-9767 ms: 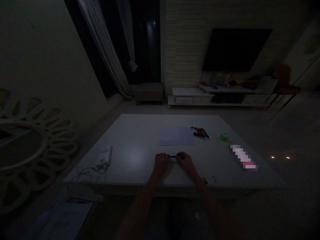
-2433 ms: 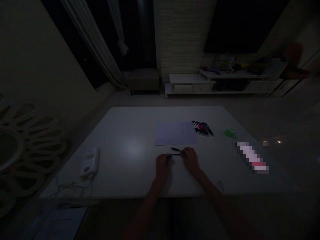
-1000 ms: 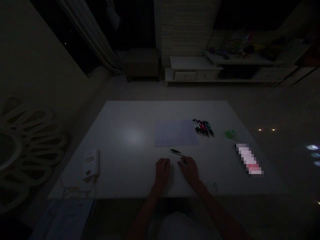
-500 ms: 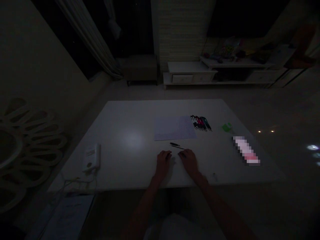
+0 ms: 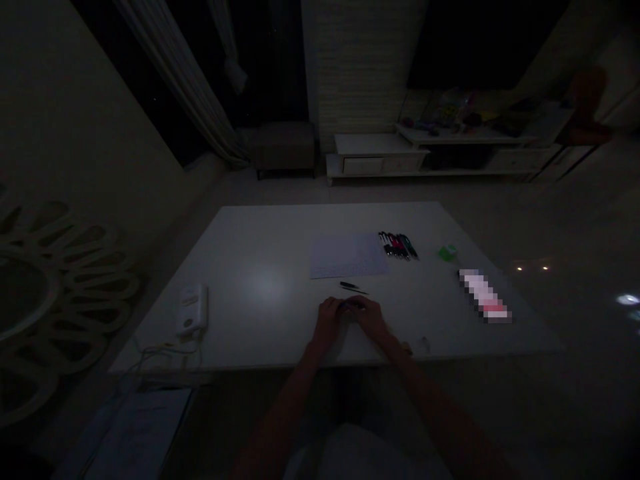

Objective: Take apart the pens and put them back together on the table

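Note:
The room is very dim. My left hand (image 5: 329, 321) and my right hand (image 5: 369, 317) rest side by side on the white table (image 5: 260, 320), fingers curled and their tips meeting over a small dark thing I cannot make out. A thin dark pen part (image 5: 353, 287) lies on the table just beyond my hands. Farther off lies a sheet of paper (image 5: 349, 256), with a row of several pens (image 5: 399, 245) to its right.
A small green object (image 5: 447, 252) and a pink-and-white package (image 5: 484, 296) lie at the right of the table. A white power strip (image 5: 191, 309) with cords sits at the left edge. Two tiny items (image 5: 424, 345) lie by my right wrist. A TV cabinet (image 5: 430, 155) stands behind.
My two hands have come together, so the fingertips now meet. Earlier they were a little apart. The thin pen part stays where it lay.

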`<action>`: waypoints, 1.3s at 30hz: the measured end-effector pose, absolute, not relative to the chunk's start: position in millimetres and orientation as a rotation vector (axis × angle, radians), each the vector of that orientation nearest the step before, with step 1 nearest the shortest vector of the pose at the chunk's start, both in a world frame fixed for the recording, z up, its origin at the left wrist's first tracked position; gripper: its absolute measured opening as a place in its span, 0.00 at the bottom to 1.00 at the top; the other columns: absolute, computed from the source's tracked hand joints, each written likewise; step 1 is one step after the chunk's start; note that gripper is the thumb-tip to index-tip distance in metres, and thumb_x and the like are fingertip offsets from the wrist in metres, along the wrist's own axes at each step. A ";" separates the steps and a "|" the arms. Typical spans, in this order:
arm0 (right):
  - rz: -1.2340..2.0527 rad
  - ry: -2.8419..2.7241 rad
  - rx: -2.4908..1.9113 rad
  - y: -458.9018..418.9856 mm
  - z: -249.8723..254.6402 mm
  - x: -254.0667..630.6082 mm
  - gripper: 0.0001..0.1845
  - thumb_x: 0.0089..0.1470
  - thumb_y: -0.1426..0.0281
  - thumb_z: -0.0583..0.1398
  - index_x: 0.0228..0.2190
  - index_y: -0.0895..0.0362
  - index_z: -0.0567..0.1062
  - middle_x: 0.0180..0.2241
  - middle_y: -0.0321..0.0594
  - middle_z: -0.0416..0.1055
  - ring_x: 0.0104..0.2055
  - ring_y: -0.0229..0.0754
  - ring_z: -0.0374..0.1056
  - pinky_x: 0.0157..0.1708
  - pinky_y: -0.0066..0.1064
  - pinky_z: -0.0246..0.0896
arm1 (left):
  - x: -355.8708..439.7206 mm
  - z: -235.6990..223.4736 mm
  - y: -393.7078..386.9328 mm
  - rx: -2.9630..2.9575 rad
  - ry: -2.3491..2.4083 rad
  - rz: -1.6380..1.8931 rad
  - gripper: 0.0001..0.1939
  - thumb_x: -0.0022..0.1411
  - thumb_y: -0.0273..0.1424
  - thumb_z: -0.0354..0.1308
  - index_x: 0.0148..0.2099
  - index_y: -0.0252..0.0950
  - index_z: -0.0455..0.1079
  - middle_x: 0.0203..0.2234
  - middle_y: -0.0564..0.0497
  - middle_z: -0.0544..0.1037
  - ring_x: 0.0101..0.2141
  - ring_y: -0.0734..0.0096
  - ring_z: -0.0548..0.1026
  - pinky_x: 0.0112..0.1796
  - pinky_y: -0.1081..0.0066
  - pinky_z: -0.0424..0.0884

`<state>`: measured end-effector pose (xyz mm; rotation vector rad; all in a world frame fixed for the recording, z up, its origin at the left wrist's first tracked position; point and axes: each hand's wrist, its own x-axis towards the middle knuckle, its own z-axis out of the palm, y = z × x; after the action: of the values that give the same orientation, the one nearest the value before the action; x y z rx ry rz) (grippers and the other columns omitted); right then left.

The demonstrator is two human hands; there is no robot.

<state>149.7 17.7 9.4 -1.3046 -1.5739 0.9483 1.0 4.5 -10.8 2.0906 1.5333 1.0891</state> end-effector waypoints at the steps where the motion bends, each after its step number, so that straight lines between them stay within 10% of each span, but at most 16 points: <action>1: 0.954 -1.578 -1.305 18.1 9.1 148.7 0.12 0.48 0.63 0.57 0.31 0.54 0.78 0.32 0.39 0.77 0.35 0.43 0.71 0.39 0.35 0.65 | 0.7 -11.5 4.6 2.087 1.524 1.096 0.08 0.61 0.26 0.53 0.43 0.36 0.70 0.35 0.49 0.73 0.37 0.68 0.71 0.40 0.67 0.67; 39: 0.720 -1.588 -1.404 33.4 -10.7 153.4 0.14 0.48 0.62 0.60 0.34 0.57 0.78 0.33 0.44 0.75 0.34 0.44 0.70 0.36 0.35 0.64 | -0.8 -19.4 8.1 1.939 1.507 1.293 0.09 0.63 0.26 0.50 0.44 0.37 0.68 0.35 0.48 0.73 0.38 0.70 0.71 0.40 0.67 0.69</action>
<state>153.4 33.4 -10.7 -1.4038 -1.5881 0.7205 -0.8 8.1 -19.4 1.9393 1.5070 1.2932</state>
